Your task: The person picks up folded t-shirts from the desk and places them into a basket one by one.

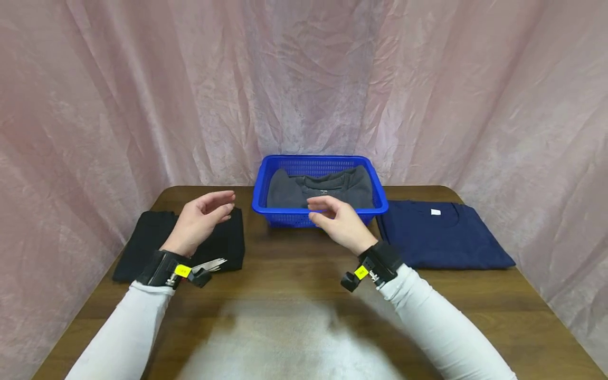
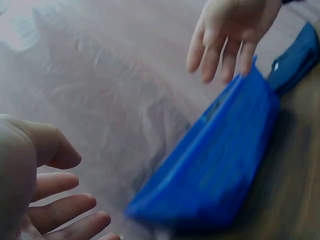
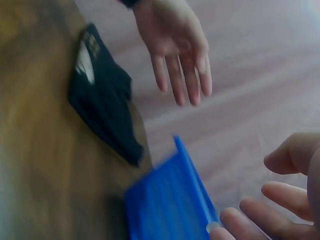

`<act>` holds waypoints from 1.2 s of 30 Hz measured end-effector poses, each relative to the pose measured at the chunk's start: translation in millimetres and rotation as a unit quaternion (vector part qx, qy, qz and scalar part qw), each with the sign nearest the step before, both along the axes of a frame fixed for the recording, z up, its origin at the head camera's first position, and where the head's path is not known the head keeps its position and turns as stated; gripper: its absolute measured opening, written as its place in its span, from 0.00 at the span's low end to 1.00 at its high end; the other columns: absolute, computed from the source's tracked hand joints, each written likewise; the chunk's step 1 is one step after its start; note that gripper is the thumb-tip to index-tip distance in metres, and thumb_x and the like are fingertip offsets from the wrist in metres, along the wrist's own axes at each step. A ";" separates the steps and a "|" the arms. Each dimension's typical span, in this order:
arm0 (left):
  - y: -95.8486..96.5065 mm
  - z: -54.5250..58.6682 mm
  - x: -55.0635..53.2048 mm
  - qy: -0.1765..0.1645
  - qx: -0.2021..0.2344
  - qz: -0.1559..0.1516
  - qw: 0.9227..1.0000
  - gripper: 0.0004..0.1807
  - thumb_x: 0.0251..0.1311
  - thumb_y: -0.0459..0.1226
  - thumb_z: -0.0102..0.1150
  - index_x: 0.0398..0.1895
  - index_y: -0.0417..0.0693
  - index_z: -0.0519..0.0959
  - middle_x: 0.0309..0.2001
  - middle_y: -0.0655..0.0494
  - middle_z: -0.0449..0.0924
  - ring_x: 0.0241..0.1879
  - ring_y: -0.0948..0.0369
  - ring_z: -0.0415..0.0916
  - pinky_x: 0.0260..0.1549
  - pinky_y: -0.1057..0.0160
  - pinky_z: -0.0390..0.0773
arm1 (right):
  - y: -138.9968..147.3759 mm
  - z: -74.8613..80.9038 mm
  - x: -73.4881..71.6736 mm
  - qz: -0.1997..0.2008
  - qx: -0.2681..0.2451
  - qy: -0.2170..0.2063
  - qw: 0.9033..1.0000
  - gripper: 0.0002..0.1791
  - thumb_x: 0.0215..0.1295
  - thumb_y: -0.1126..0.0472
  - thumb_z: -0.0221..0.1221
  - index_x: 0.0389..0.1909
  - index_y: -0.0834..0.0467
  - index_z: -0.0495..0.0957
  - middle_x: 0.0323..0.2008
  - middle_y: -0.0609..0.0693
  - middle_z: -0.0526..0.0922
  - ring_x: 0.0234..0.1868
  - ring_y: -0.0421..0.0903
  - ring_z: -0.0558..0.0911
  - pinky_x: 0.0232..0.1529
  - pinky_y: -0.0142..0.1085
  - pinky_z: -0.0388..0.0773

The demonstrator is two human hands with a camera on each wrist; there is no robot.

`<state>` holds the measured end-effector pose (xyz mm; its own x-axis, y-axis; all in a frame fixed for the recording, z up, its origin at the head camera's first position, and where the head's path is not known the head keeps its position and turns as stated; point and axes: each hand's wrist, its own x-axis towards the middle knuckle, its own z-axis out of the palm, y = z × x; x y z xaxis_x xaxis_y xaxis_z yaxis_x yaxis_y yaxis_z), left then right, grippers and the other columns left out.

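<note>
The worktop [image 1: 294,264] is backed by a pink curtain [image 1: 313,79]. A grey shirt [image 1: 291,194] is contained in a blue basket [image 1: 285,212] by the back edge; frontward, the wood is exposed. Left hand [image 1: 196,220] and right hand [image 1: 340,223] are raised, fingers loosely parted.

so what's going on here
A person's left hand and right hand hang in the air above the wooden table, neither holding anything. The right is near the front rim of a blue basket with a dark grey top inside. A folded black garment lies to the left, a folded navy shirt to the right.
</note>
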<state>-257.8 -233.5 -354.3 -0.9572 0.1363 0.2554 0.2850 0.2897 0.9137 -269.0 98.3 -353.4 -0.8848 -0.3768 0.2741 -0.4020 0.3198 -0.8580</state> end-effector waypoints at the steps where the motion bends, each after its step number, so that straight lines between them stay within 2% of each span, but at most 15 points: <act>1: -6.1 -1.0 3.5 -0.004 -0.006 0.009 1.000 0.21 0.72 0.35 0.56 0.66 0.39 0.70 0.60 0.46 0.74 0.56 0.53 0.72 0.51 0.56 0.77 | -7.1 -2.8 1.8 0.009 0.002 0.000 1.000 0.18 0.70 0.61 0.61 0.59 0.58 0.77 0.52 0.54 0.81 0.46 0.46 0.79 0.45 0.45 0.79; 4: -25.9 -9.3 8.1 -0.008 -0.027 0.039 0.999 0.22 0.73 0.36 0.56 0.66 0.39 0.70 0.60 0.46 0.73 0.56 0.53 0.72 0.50 0.57 0.77 | -26.2 -14.1 2.1 0.036 0.016 0.002 0.999 0.19 0.69 0.59 0.62 0.58 0.57 0.77 0.53 0.51 0.81 0.46 0.43 0.80 0.45 0.43 0.79; 8: -56.7 -29.9 4.8 -0.006 -0.061 0.079 0.995 0.23 0.72 0.41 0.57 0.67 0.43 0.70 0.60 0.48 0.74 0.54 0.57 0.74 0.45 0.67 0.80 | -53.4 -26.3 5.1 0.053 0.029 0.010 0.998 0.18 0.68 0.61 0.62 0.57 0.58 0.78 0.51 0.50 0.82 0.45 0.41 0.80 0.45 0.40 0.80; 12: -86.3 -41.1 7.3 -0.010 -0.102 0.106 0.989 0.25 0.73 0.41 0.55 0.68 0.39 0.68 0.60 0.42 0.73 0.51 0.57 0.75 0.40 0.71 0.81 | -80.0 -43.7 5.8 0.060 0.049 0.006 0.997 0.18 0.68 0.61 0.62 0.57 0.58 0.77 0.51 0.48 0.82 0.44 0.39 0.79 0.44 0.35 0.80; 14: -101.8 -43.8 10.2 -0.018 -0.132 0.120 0.984 0.25 0.73 0.40 0.54 0.68 0.35 0.67 0.58 0.38 0.73 0.48 0.54 0.76 0.36 0.71 0.82 | -92.0 -52.7 5.7 0.067 0.075 0.014 0.995 0.19 0.68 0.60 0.62 0.58 0.58 0.77 0.51 0.48 0.81 0.44 0.40 0.79 0.44 0.33 0.79; 17: -124.7 -45.1 14.2 -0.041 -0.198 0.159 0.966 0.26 0.72 0.38 0.55 0.66 0.30 0.67 0.52 0.33 0.74 0.42 0.48 0.77 0.30 0.66 0.82 | -107.4 -64.7 5.1 0.078 0.144 0.050 0.985 0.21 0.68 0.58 0.62 0.61 0.57 0.75 0.52 0.48 0.79 0.45 0.41 0.78 0.45 0.31 0.77; 20: -145.8 -45.4 16.4 -0.072 -0.277 0.201 0.937 0.26 0.68 0.38 0.56 0.63 0.28 0.68 0.49 0.27 0.73 0.41 0.40 0.75 0.31 0.54 0.78 | -120.1 -73.0 3.7 0.097 0.216 0.106 0.966 0.24 0.69 0.58 0.60 0.64 0.56 0.73 0.55 0.50 0.76 0.49 0.42 0.76 0.51 0.32 0.75; 21: -152.0 -45.8 16.7 -0.084 -0.296 0.208 0.928 0.27 0.67 0.38 0.56 0.62 0.27 0.68 0.50 0.25 0.72 0.41 0.39 0.74 0.32 0.50 0.77 | -124.0 -74.9 3.1 0.105 0.231 0.122 0.960 0.24 0.70 0.58 0.60 0.65 0.56 0.72 0.56 0.51 0.75 0.51 0.42 0.75 0.53 0.33 0.74; 23: -162.4 -47.3 16.9 -0.116 -0.316 0.213 0.917 0.28 0.65 0.38 0.57 0.62 0.26 0.67 0.51 0.22 0.69 0.41 0.38 0.74 0.33 0.46 0.76 | -131.3 -78.1 1.2 0.120 0.253 0.149 0.948 0.25 0.70 0.59 0.60 0.67 0.55 0.70 0.59 0.52 0.73 0.55 0.41 0.72 0.58 0.34 0.71; 25: -169.5 -50.9 16.7 -0.145 -0.307 0.207 0.918 0.30 0.64 0.37 0.59 0.63 0.25 0.66 0.52 0.20 0.68 0.39 0.40 0.77 0.33 0.45 0.79 | -137.5 -81.5 -1.4 0.133 0.269 0.167 0.939 0.25 0.71 0.60 0.59 0.68 0.54 0.70 0.62 0.54 0.71 0.60 0.41 0.68 0.62 0.35 0.68; 28: -176.8 -60.4 16.0 -0.182 -0.269 0.190 0.927 0.31 0.63 0.35 0.60 0.64 0.22 0.64 0.47 0.23 0.73 0.32 0.47 0.80 0.28 0.53 0.83 | -144.2 -86.0 -4.8 0.143 0.283 0.179 0.931 0.25 0.71 0.62 0.58 0.68 0.54 0.70 0.65 0.55 0.69 0.64 0.43 0.64 0.65 0.36 0.64; 31: -181.8 -71.6 15.4 -0.194 -0.245 0.185 0.932 0.31 0.63 0.33 0.61 0.63 0.23 0.65 0.43 0.28 0.77 0.31 0.51 0.80 0.24 0.61 0.81 | -148.2 -90.1 -6.8 0.146 0.301 0.178 0.925 0.23 0.73 0.63 0.57 0.67 0.53 0.72 0.65 0.53 0.69 0.65 0.44 0.64 0.66 0.37 0.62; 36: -185.4 -83.0 14.4 -0.196 -0.240 0.204 0.929 0.30 0.62 0.35 0.64 0.63 0.26 0.68 0.46 0.30 0.77 0.34 0.51 0.79 0.24 0.65 0.76 | -151.2 -95.3 -9.0 0.143 0.318 0.190 0.918 0.19 0.72 0.65 0.55 0.62 0.53 0.78 0.62 0.51 0.74 0.62 0.44 0.68 0.62 0.36 0.64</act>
